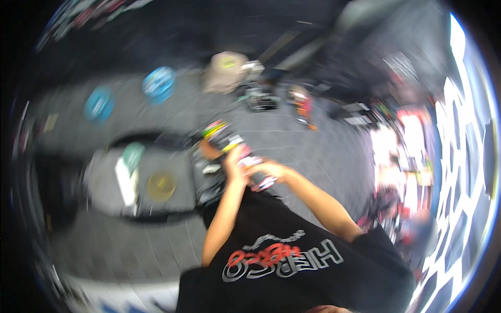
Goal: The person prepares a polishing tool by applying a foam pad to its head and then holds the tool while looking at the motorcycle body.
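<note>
Motion blur softens the whole head view. My left hand [236, 166] is closed around a long multicoloured item [249, 154], which bears green, yellow, red, white and black patches; its exact kind cannot be told. On the same item's lower part, near my black T-shirt, lies my right hand [269, 170], gripping it close beside the left. The item slants from upper left to lower right. Just left of it, a brownish-orange round thing [209, 150] shows among dark, blurred things.
To the left, a grey-topped surface [180, 195] with a black rim carries a white and green object [127, 178] and a yellowish round thing [161, 186]. Farther off are two blue round objects [158, 83], a beige box-like object [225, 72] and a red and orange item [303, 105].
</note>
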Demonstrator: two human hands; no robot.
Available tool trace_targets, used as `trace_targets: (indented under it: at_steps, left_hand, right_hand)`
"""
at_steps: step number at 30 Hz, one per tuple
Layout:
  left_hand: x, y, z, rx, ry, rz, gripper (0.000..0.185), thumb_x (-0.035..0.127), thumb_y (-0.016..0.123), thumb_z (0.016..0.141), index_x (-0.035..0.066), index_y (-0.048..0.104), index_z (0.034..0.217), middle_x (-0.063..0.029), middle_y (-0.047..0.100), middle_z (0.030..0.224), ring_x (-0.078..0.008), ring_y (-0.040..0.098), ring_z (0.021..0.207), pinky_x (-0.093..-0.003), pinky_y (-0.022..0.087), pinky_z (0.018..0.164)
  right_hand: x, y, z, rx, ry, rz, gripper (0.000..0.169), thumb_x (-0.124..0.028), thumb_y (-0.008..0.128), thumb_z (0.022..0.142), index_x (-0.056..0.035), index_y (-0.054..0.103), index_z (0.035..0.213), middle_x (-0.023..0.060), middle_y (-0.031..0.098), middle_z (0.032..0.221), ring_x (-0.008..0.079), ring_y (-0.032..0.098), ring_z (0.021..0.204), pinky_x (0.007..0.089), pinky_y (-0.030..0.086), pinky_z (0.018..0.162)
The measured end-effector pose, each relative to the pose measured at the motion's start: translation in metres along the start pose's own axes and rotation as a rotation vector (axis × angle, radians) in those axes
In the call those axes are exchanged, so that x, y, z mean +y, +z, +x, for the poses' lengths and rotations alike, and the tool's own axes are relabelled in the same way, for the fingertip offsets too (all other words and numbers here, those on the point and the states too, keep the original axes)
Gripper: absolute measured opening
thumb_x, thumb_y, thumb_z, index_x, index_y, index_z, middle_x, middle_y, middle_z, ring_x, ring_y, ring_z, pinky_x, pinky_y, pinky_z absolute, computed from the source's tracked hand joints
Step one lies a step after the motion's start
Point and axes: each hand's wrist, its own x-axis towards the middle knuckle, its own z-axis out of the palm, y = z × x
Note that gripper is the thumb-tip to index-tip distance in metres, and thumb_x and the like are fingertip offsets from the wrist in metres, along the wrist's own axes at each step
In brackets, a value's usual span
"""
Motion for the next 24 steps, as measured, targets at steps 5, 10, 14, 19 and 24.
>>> trace_targets:
  at_steps: [5, 10, 14, 19, 24]
  left_hand:
    - [0.024, -0.012, 0.002, -0.052, -0.025, 0.199, 0.033, 0.037, 0.063, 0.091, 0.006, 0.065, 0.102, -0.007, 0.065, 0.081, -0.022, 0.065, 0.072, -0.0367, 0.055, 0.066]
    - [0.038, -0.015, -0.015, -0.087, -0.072, 0.217, 0.032, 0.039, 0.061, 0.093, 0.008, 0.062, 0.1, -0.008, 0.065, 0.082, -0.0223, 0.064, 0.073, -0.0366, 0.054, 0.068]
    - [0.05, -0.027, -0.002, -0.065, -0.097, 0.204, 0.047, 0.032, 0.058, 0.096, 0.011, 0.051, 0.137, -0.0056, 0.065, 0.088, -0.0194, 0.064, 0.071, -0.0348, 0.055, 0.065]
    - [0.043, -0.041, 0.01, -0.132, -0.175, 0.272, 0.056, 0.033, 0.059, 0.094, 0.011, 0.056, 0.145, -0.0043, 0.063, 0.095, -0.019, 0.063, 0.075, -0.0373, 0.055, 0.068]
    - [0.029, -0.033, 0.017, -0.067, -0.003, 0.371, 0.038, 0.03, 0.062, 0.093, -0.002, 0.069, 0.112, -0.0133, 0.073, 0.092, -0.0252, 0.071, 0.085, -0.041, 0.059, 0.078]
  right_hand:
    - [0.008, 0.035, 0.004, 0.144, -0.26, -0.15, 0.066, -0.025, 0.081, 0.078, 0.0044, 0.057, 0.133, 0.0156, 0.066, 0.122, 0.0232, 0.069, 0.099, 0.0412, 0.067, 0.069]
    - [0.023, 0.048, 0.012, 0.143, -0.269, -0.086, 0.045, -0.026, 0.071, 0.077, -0.0022, 0.071, 0.116, 0.0124, 0.069, 0.119, 0.0215, 0.064, 0.113, 0.0356, 0.05, 0.1]
    - [0.015, 0.05, 0.015, 0.082, -0.219, -0.102, 0.069, -0.038, 0.081, 0.071, 0.0029, 0.065, 0.125, 0.0173, 0.067, 0.122, 0.026, 0.064, 0.113, 0.0362, 0.05, 0.1]
    - [0.037, 0.054, 0.025, 0.222, -0.291, -0.153, 0.063, -0.038, 0.081, 0.074, 0.0024, 0.067, 0.12, 0.018, 0.067, 0.119, 0.0262, 0.066, 0.107, 0.0372, 0.055, 0.092]
    - [0.038, 0.056, 0.018, 0.281, -0.339, -0.029, 0.079, -0.029, 0.08, 0.081, -0.007, 0.048, 0.15, 0.0156, 0.063, 0.131, 0.0272, 0.059, 0.123, 0.039, 0.056, 0.094]
